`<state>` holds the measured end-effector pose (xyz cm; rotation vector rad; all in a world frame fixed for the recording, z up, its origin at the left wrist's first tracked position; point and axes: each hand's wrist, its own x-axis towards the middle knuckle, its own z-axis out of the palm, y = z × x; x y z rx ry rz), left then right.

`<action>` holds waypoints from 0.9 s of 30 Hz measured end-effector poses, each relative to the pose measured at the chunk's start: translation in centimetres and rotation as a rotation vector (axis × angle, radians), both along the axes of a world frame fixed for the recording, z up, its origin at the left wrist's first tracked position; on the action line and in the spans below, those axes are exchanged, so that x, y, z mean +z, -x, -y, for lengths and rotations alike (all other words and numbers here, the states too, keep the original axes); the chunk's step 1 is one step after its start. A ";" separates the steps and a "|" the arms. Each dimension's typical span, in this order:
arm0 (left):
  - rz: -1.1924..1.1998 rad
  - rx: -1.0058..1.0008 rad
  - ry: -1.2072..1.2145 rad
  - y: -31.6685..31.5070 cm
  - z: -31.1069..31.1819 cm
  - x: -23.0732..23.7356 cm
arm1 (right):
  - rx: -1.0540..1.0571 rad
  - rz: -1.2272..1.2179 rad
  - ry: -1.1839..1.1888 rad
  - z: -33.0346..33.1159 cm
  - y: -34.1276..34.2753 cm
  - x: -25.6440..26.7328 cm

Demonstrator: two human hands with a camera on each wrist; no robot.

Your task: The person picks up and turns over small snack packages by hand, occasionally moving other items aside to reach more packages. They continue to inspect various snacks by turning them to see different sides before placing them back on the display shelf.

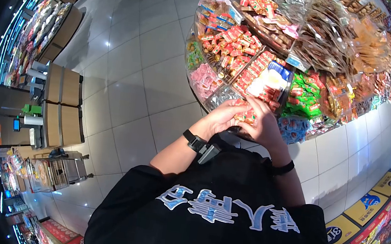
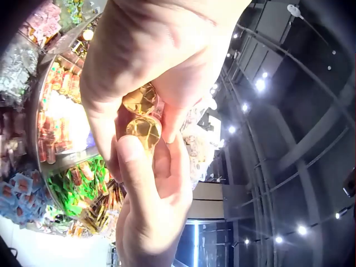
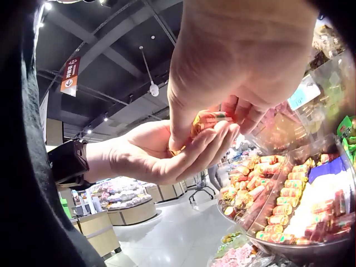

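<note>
Close in front of the chest, both hands hold a small bunch of cylindrical candies in red wrappers with gold ends. My left hand curls its fingers round them from the left. From the other side my right hand grips the same bunch with fingers and thumb. Two shiny gold candy ends show between the hands in the left wrist view, the right thumb against one. A red side of a candy shows in the right wrist view; the rest is hidden by fingers.
A round display stand just ahead has divided bins of similar red candies, green packets, pink sweets and blue packets. Clear dividers rise between bins. Tiled floor lies left, with a shopping cart behind.
</note>
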<state>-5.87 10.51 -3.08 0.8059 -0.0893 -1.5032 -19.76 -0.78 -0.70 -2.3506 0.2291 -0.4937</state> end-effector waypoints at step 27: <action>-0.217 -0.367 -0.061 -24.9 5.1 -1.4 | -0.679 0.162 0.049 2.1 -23.1 -5.4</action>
